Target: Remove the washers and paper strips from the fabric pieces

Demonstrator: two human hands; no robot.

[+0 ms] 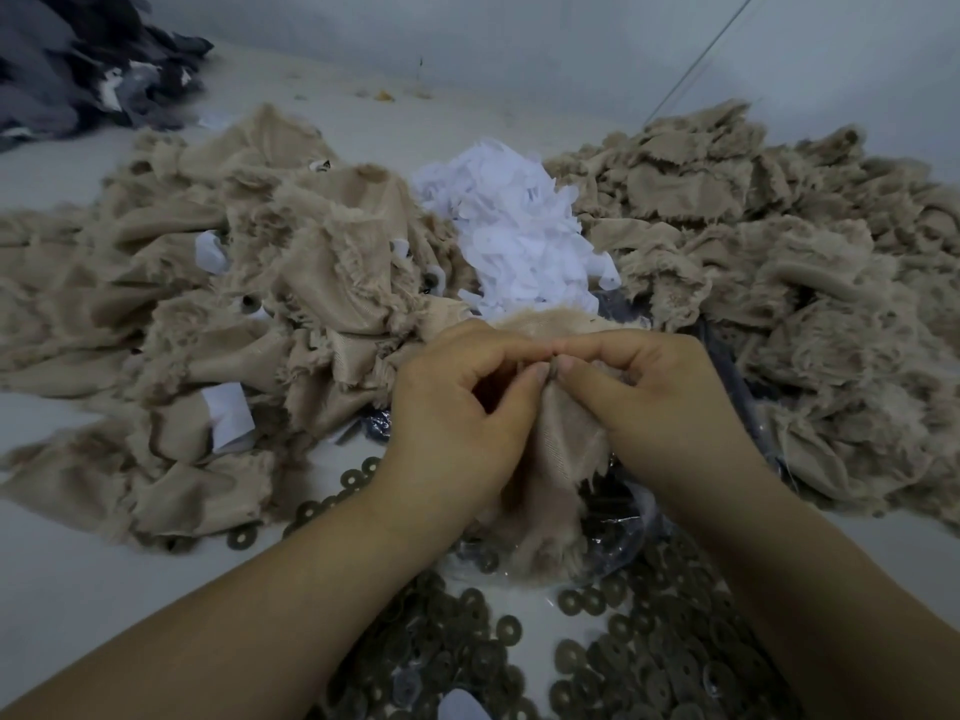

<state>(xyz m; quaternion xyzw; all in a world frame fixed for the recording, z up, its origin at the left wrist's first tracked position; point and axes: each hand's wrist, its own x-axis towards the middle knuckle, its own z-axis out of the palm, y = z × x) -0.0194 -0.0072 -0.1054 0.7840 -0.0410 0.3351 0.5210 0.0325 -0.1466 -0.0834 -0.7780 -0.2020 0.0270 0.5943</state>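
Note:
My left hand (457, 407) and my right hand (654, 402) meet at the centre of the view, both pinching the top of one beige frayed fabric piece (563, 449) that hangs down between them. A small dark washer edge (554, 367) shows between the fingertips. Loose dark washers (639, 662) lie in a heap below my forearms. White paper strips (514, 236) are piled behind the hands. A heap of beige fabric pieces with paper and washers still in them (249, 314) lies to the left.
Another heap of beige fabric pieces (779, 262) fills the right side. Dark grey fabric (88, 59) is stacked at the far left corner. A clear plastic bag (623, 537) lies under the washers. Pale table surface (67, 574) shows at the lower left.

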